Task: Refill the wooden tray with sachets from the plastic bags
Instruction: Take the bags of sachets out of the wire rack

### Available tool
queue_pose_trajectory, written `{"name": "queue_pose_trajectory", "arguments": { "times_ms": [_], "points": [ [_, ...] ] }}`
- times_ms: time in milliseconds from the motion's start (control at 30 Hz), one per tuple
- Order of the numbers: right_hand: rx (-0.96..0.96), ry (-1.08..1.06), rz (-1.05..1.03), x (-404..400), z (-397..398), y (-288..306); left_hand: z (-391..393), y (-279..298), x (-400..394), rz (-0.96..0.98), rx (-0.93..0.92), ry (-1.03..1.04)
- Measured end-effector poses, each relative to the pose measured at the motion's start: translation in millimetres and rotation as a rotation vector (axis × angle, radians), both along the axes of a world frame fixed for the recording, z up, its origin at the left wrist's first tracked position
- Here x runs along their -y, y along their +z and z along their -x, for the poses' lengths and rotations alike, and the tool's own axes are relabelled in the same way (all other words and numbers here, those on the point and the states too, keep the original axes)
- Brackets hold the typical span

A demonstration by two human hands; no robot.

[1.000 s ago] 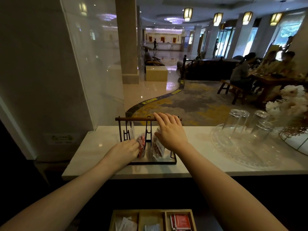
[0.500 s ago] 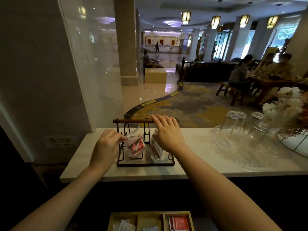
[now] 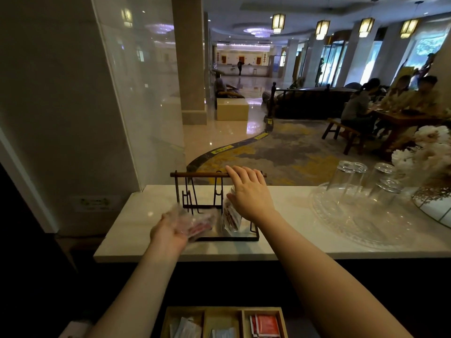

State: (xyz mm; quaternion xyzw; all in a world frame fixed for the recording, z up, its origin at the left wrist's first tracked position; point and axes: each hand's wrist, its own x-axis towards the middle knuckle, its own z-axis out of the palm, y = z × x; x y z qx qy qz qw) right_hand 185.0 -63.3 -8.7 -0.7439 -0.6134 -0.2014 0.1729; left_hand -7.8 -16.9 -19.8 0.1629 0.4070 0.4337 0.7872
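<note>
Blurring left hand (image 3: 170,230) seemingly grips plastic bag (image 3: 195,222).

The near foreground is dimly lit, while brightness is supplied by ceiling lanterns (image 3: 278,20) at twelve to two o'clock and daylit windows (image 3: 427,45) at two o'clock. Glare is thrown on the polished floor (image 3: 244,89); straight lines are bowed toward the edges. The left hand (image 3: 170,232) and its plastic bag (image 3: 195,222) are smeared by motion blur.

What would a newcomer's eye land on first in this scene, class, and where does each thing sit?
Centre frame, the left hand holds a blurred plastic bag of red sachets at the black wire rack on the white counter, while the right hand rests on the rack's top bar. Below, the wooden tray shows red sachets in its right compartment.
</note>
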Motion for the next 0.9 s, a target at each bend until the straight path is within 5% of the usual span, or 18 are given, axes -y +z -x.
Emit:
{"name": "queue_pose_trajectory", "arguments": {
  "times_ms": [100,433,533,700,900],
  "points": [
    [-0.003,-0.003,0.000,1,1,1,-4,-2,-3,0.061,-0.170,0.035],
    [0.038,0.011,0.017,1,-3,-3,11,-3,21,-0.486,-0.771,-0.217],
    [0.079,0.046,0.023,4,-5,-4,19,-18,16,-0.841,-1.177,-0.472],
    [0.098,0.048,-0.001,12,-3,-8,33,-29,10,-1.471,-1.540,-0.745],
    [0.230,0.077,0.010,47,21,-29,34,-36,9,-1.520,-1.505,-0.570]
  ]
}}
